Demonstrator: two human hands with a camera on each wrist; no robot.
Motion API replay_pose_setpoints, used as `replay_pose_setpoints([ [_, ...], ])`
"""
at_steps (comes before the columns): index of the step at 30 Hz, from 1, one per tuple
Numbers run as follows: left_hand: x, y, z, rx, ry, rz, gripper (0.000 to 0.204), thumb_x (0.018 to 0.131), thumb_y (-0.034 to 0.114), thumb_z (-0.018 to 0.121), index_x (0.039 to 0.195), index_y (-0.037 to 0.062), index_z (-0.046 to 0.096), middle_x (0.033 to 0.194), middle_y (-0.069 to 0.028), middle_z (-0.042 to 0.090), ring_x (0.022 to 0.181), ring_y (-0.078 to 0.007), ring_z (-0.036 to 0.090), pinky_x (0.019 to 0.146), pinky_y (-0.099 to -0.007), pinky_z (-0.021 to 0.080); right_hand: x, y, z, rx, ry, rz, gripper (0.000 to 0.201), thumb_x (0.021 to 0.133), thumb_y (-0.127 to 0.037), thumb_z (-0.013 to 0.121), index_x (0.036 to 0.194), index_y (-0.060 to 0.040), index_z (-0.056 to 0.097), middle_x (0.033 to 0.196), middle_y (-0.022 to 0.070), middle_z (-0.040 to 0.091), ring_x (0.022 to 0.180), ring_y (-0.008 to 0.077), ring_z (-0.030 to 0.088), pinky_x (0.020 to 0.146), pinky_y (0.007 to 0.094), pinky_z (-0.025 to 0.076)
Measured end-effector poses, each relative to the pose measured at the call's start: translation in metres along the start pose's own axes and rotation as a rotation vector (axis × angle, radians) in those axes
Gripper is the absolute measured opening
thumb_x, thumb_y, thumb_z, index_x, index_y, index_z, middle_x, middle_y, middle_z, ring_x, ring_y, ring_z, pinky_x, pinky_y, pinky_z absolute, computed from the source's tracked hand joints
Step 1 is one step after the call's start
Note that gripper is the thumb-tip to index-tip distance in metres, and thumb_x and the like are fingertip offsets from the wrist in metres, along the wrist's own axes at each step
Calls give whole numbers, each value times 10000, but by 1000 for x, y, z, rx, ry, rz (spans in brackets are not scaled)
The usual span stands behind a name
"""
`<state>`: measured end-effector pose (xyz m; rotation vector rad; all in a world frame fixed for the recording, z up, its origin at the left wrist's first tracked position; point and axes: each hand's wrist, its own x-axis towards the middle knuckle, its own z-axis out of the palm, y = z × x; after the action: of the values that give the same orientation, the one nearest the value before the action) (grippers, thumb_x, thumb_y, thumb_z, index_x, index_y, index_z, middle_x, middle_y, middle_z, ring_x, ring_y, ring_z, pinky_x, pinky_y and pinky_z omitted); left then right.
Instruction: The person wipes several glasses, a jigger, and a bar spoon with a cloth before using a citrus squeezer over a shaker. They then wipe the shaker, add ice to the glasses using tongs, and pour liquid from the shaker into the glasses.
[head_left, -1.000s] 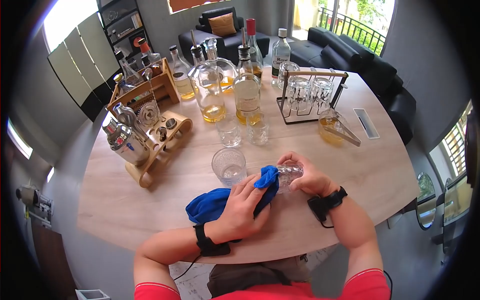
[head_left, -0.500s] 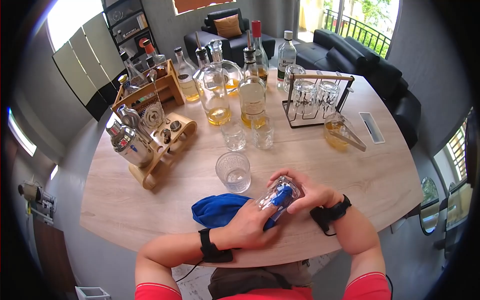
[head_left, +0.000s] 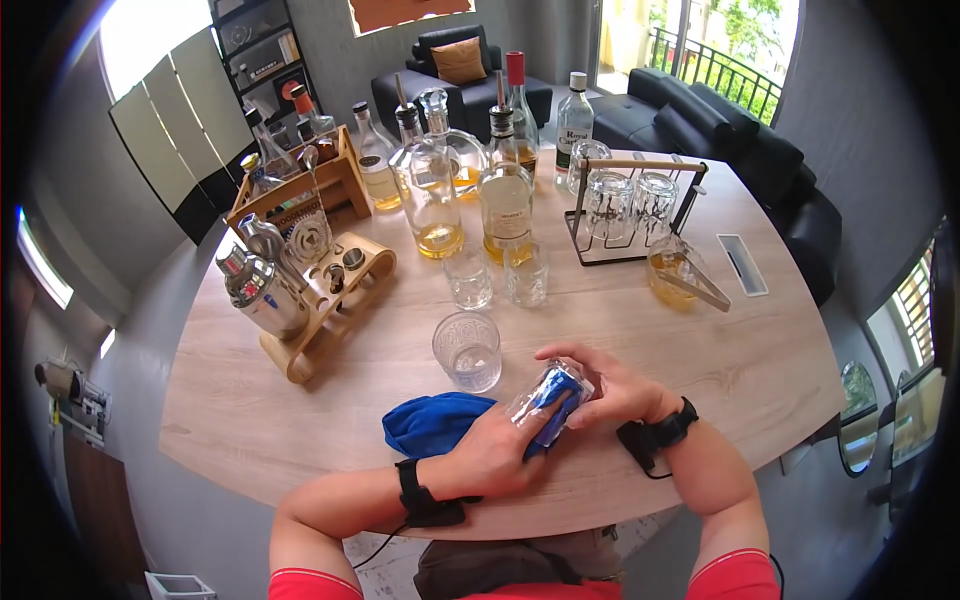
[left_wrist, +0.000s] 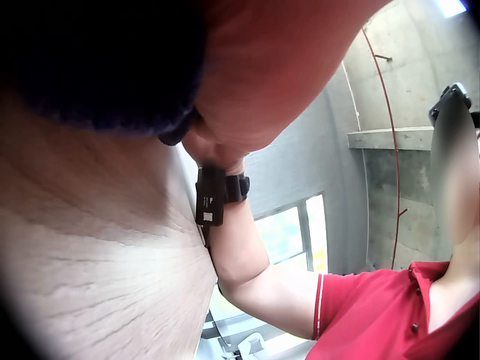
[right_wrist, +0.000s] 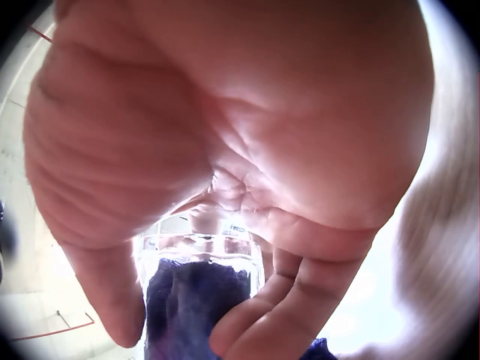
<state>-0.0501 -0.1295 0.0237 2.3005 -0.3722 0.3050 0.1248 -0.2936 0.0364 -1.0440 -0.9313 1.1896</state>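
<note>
Tilted between the two hands is a clear drinking glass (head_left: 528, 402), its base end toward the right hand. A blue cloth (head_left: 432, 424) runs from the table under the left hand (head_left: 493, 452), and part of it is pushed inside the glass. The left fingers reach into the glass with that cloth. Thumb and fingers of the right hand (head_left: 618, 390) grip the glass round its base end. In the right wrist view the cloth (right_wrist: 196, 300) shows dark blue through the glass wall, between the right fingers. The left wrist view shows mostly dark cloth (left_wrist: 112, 124) and bare skin.
A patterned tumbler (head_left: 467, 352) stands just beyond the hands, with two smaller glasses (head_left: 469, 277) behind it. Farther back are several bottles (head_left: 507, 205), a glass rack (head_left: 640, 210) and a bowl with tongs (head_left: 680, 277). A shaker (head_left: 265, 292) sits on a wooden stand (head_left: 330, 320) at left.
The glass has turned from lying sideways to tilting across toward the left hand. The cloth, bunched at its mouth earlier, is now deep inside it. Over the last half second the hands shift little.
</note>
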Motion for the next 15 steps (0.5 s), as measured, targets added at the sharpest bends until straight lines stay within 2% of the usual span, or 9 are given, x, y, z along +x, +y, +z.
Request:
replay_pose_setpoints([
  [2,-1,0,-1,8,14,9,724,749,127,716,1419,-2,474,1265,-280,586,1062,-480,601,911,-506,515,3,4,-7,-153,-39,3,895,746,-142,891,1494,-74,403,1360,112,528,1234,181,541,1058,332,455],
  [3,-2,1,-4,29,-33,-3,760,754,115,709,1455,7,435,1267,-288,584,1061,-484,600,906,-512,512,2,6,-9,-155,-38,2,895,746,-142,891,1494,-74,403,1360,112,528,1234,181,541,1058,332,455],
  [5,-1,2,-4,50,-84,-12,798,760,102,701,1492,17,396,1269,-296,581,1061,-489,599,900,-517,509,3,7,-9,-239,89,221,897,739,-116,885,1495,-73,404,1338,107,540,1235,179,539,1068,332,447],
  [6,-2,3,-4,61,-59,-8,793,757,98,701,1487,17,402,1264,-298,582,1056,-487,600,895,-516,511,2,7,-8,-238,92,219,897,739,-116,885,1495,-73,404,1338,107,540,1235,179,539,1068,332,447],
  [8,-1,2,-3,72,-40,0,789,754,93,701,1483,17,409,1258,-300,583,1051,-486,602,890,-515,513,1,6,-3,-145,68,30,830,756,-136,884,1449,-61,433,1286,97,567,1187,170,562,1047,328,461],
  [11,0,2,0,20,28,-14,776,740,91,704,1463,15,430,1224,-298,596,1025,-482,605,876,-515,516,1,1,6,-6,69,-12,828,768,-159,879,1451,-57,421,1260,98,580,1180,168,566,1042,328,464],
  [15,-1,1,0,47,39,7,737,736,85,699,1428,13,454,1163,-288,614,993,-485,607,853,-520,515,3,7,-7,-90,40,89,870,770,-155,871,1486,-60,386,1269,96,576,1191,172,560,1047,329,461],
])
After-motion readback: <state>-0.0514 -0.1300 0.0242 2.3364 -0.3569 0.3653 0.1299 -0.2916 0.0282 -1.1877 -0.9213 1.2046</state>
